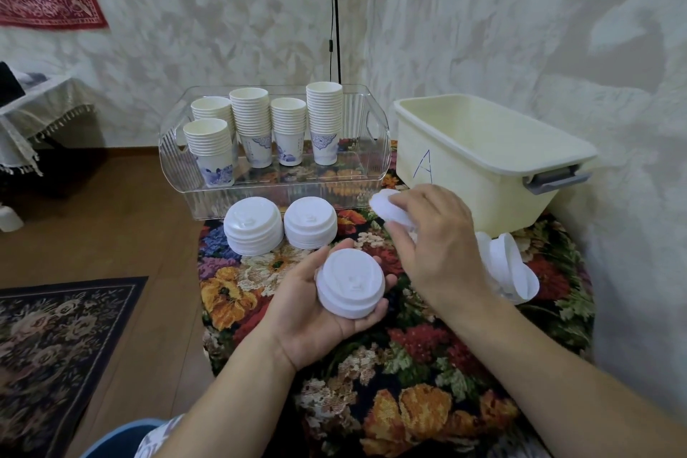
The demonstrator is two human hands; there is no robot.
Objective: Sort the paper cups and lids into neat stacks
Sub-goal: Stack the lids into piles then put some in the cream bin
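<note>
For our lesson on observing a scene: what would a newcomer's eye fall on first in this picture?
Probably the two hands in the middle: the left hand cradles a small stack of white lids, and the right hand grips more lids above the floral cloth. Next, the five cup stacks in the clear tray behind, with two lid stacks standing in front of it. To the right sits a cream bin marked "A".

cup stacks (260, 126) in tray (375, 145), lid stacks (279, 230) before it (tub (494, 175) right)
</note>
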